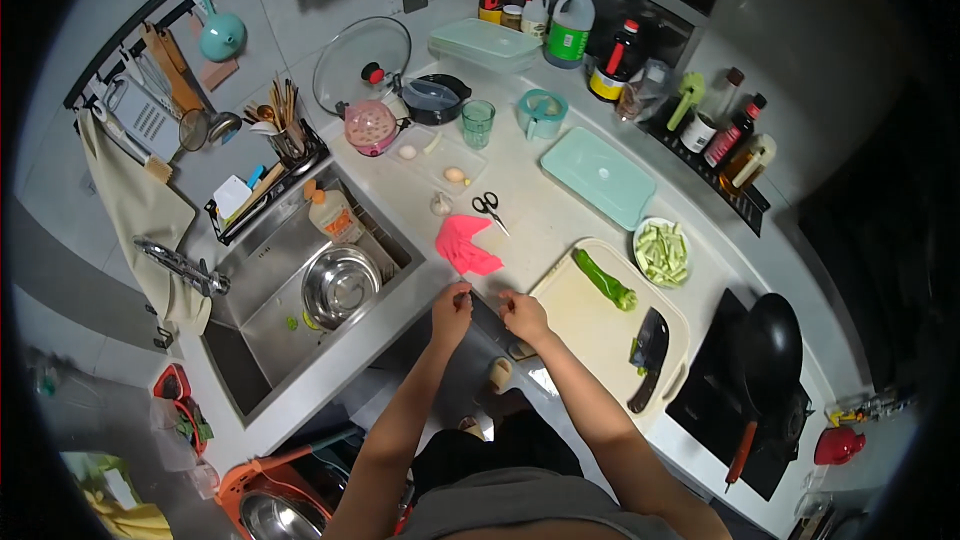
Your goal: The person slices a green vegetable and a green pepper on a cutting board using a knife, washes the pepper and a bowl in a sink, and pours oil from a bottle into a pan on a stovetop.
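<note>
My left hand (452,309) is at the counter's front edge, near the sink corner, fingers curled inward. My right hand (525,316) is beside it, its fingers also bent, near the left edge of the cream cutting board (570,345). I cannot tell whether either hand holds something small. Just beyond them lies a crumpled pink cloth (469,246), with black-handled scissors (490,211) and a garlic bulb (442,203) behind it. A long green pepper (604,281) and a cleaver (651,356) rest on the board, with green scraps by the blade.
A bowl of cut green vegetable pieces (661,253) touches a mint-lidded container (598,176). On the right, a wok (769,352) sits on the cooktop (701,390). The left sink (262,345) holds a metal bowl (341,286) and a soap bottle (332,216). Eggs (454,175) lie in a clear tray.
</note>
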Demonstrator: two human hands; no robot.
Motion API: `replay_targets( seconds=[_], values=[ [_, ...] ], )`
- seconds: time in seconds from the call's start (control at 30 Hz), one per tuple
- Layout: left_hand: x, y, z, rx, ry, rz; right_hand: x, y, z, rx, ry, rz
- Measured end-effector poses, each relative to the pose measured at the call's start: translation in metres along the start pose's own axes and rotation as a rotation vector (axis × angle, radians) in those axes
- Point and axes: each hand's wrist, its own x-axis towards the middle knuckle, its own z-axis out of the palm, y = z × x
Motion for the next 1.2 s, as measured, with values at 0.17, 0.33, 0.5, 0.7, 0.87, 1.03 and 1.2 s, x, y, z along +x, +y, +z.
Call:
replay_targets(
  seconds=[0.17,0.33,0.5,0.7,0.87,1.03,1.2],
  values=[
    [0.082,0.005,-0.007,0.031,0.113,0.094,0.076,0.019,0.016,0.068,0.026,-0.022],
    [0.164,0.007,-0.028,0.314,0.222,0.292,0.135,-0.009,0.024,0.174,0.045,-0.018],
    [0.269,-0.019,-0.038,0.384,0.248,0.424,0.165,-0.003,0.044,0.208,0.075,-0.025],
    [0.382,-0.035,-0.022,0.869,0.099,0.359,0.169,-0.002,0.031,0.099,0.062,0.172],
    [0.461,-0.096,-0.029,1.280,0.218,0.269,0.174,-0.011,0.032,0.126,0.129,0.240],
    [0.448,-0.074,-0.007,1.352,0.150,0.180,0.154,0.011,0.024,0.066,0.157,0.326],
    [0.365,-0.020,0.012,0.743,-0.069,0.467,0.130,0.018,0.015,0.090,0.218,0.348]
  ],
)
